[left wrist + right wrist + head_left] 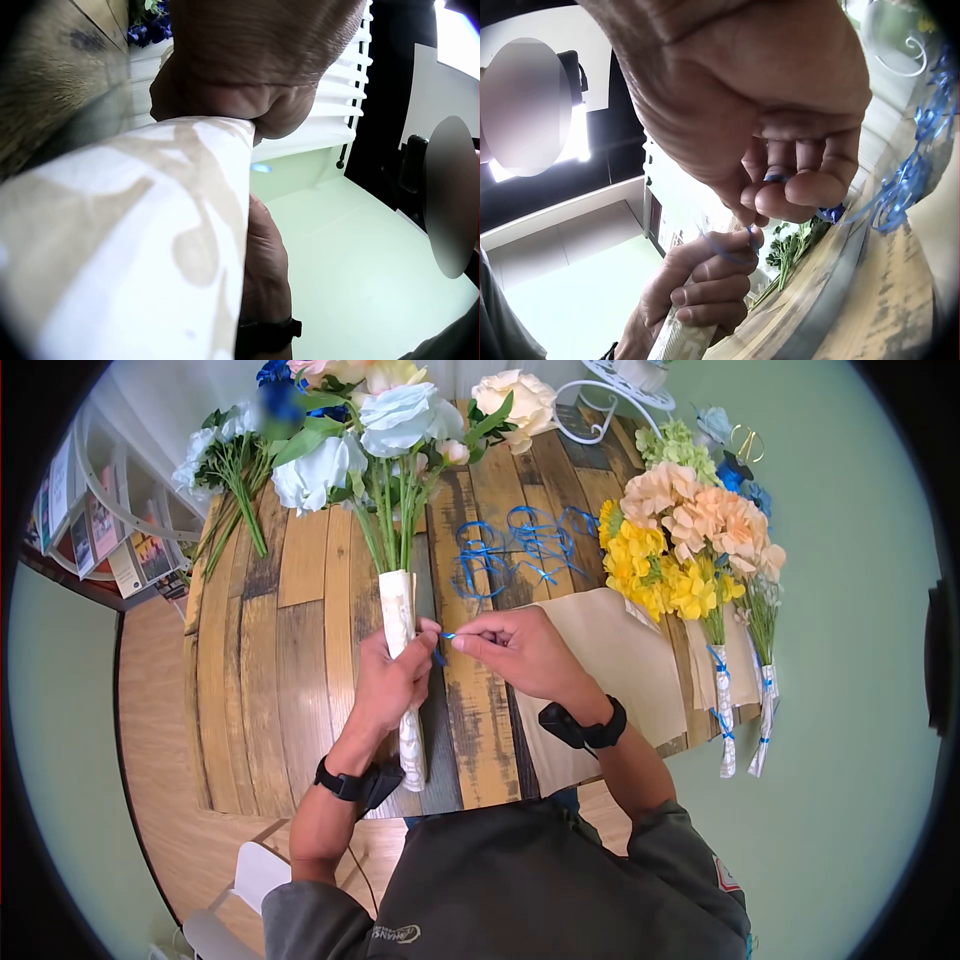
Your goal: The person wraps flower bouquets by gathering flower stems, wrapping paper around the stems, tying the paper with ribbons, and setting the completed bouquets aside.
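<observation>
My left hand (393,675) grips the patterned white paper wrap (398,605) around the stems of a bouquet. Pale blue roses (395,420) and green stems (393,520) rise out of the wrap's top. Just right of the wrap, my right hand (530,650) pinches a thin blue ribbon (447,636) between thumb and forefinger. That ribbon spans the short gap between the two hands. In the right wrist view the left fingers (712,292) curl round the wrap, and a ribbon loop (731,253) shows by the left thumb. The left wrist view shows the wrap (150,240) close up.
Loose blue ribbon (535,540) lies in coils beyond the hands. Brown paper (610,670) is spread at the right, beside yellow flowers (650,565) and peach flowers (710,515) in wrapped bunches. White flowers (225,445) lie back left. A white scrolled stand (630,390) is at the back.
</observation>
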